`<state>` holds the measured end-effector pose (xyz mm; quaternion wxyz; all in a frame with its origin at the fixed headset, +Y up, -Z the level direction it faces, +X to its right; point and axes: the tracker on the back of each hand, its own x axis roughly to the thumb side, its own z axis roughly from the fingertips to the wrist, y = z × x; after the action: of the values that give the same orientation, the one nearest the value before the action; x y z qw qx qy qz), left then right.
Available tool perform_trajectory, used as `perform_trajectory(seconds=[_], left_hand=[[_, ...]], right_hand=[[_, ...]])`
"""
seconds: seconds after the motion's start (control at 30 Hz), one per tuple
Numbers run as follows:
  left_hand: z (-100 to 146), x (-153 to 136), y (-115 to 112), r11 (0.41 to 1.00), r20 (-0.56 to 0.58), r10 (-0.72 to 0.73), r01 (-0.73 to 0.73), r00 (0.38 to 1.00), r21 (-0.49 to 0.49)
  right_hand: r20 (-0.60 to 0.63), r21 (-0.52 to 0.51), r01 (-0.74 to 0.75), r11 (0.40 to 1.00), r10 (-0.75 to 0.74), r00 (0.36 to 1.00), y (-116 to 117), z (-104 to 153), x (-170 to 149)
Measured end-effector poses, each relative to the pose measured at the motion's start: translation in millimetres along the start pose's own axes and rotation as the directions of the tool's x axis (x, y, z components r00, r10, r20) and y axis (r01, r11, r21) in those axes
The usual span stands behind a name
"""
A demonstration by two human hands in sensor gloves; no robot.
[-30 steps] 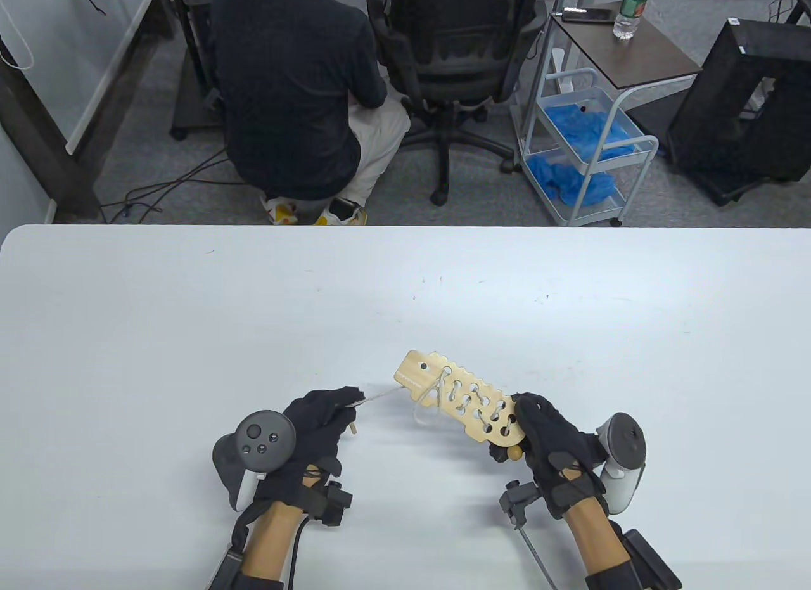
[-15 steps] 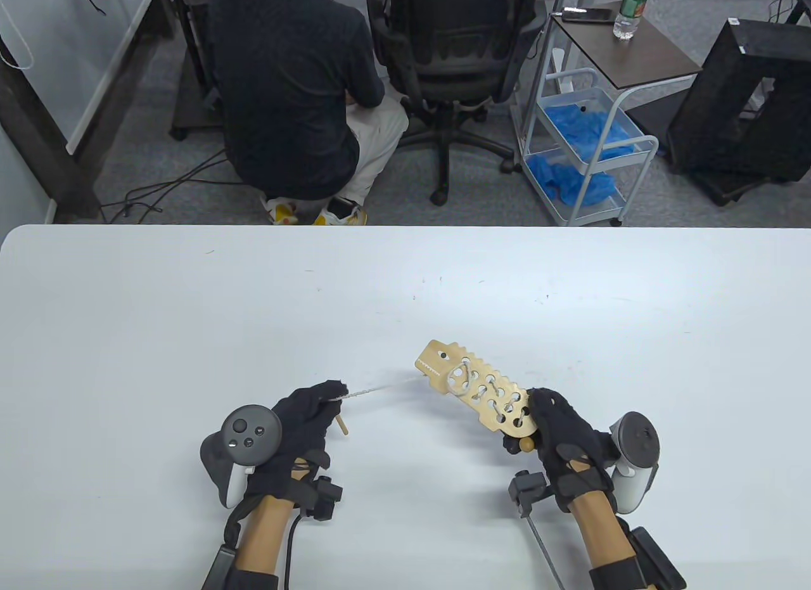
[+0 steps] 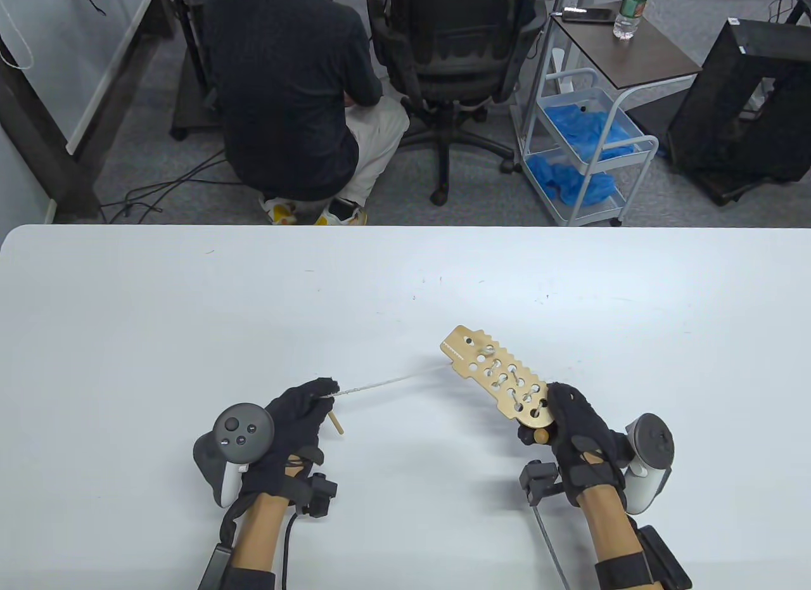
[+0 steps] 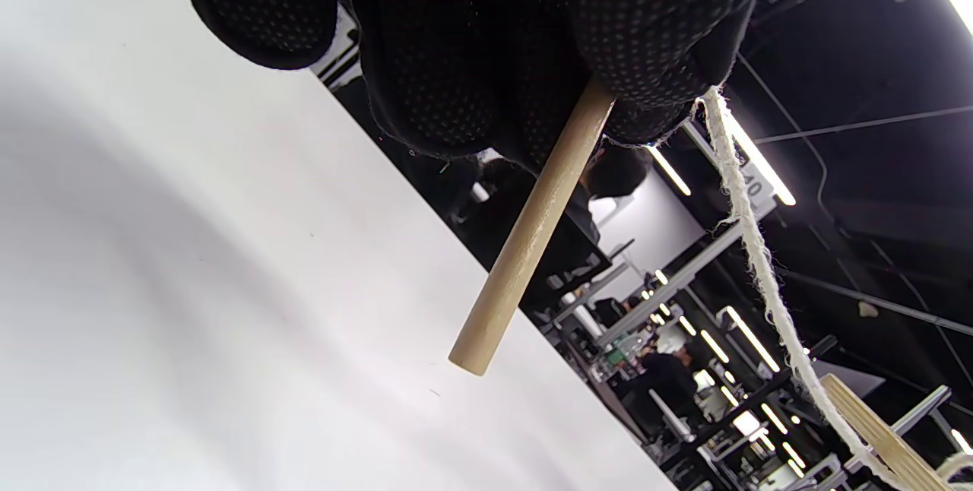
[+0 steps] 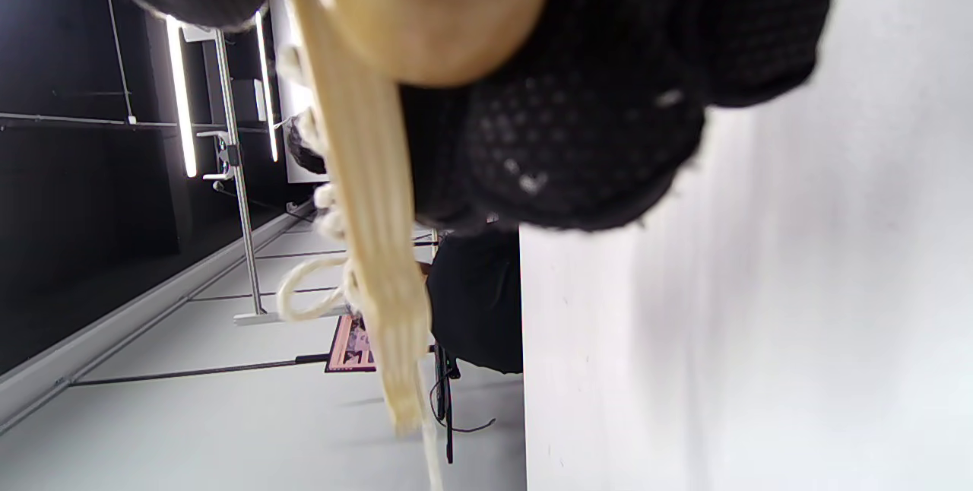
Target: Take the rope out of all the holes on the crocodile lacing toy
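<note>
Cart [image 3: 640, 147] trays – blue gloves [image 3: 586, 126] inside

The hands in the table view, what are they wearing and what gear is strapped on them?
Both the left hand and right hand wear black knit gloves with a dotted grip texture. The left tracker is dark grey on top with round buttons and a white grip; the right tracker looks alike. A small black camera block sits at each wrist, with black forearm straps and a black cable along the left forearm.
</note>
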<state>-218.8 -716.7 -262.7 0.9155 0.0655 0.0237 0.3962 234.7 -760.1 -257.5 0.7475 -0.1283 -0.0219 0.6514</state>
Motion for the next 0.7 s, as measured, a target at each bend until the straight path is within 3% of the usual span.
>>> perform_trajectory(seconds=[0.7], left_hand=[[-1.8, -5.6, 2.8, 1.000, -0.027, -0.006, 0.006, 1.000, 0.021]], right_hand=[[-0.036, -0.085, 0.123, 0.989, -0.127, 0.991, -17.9, -3.4, -2.0]])
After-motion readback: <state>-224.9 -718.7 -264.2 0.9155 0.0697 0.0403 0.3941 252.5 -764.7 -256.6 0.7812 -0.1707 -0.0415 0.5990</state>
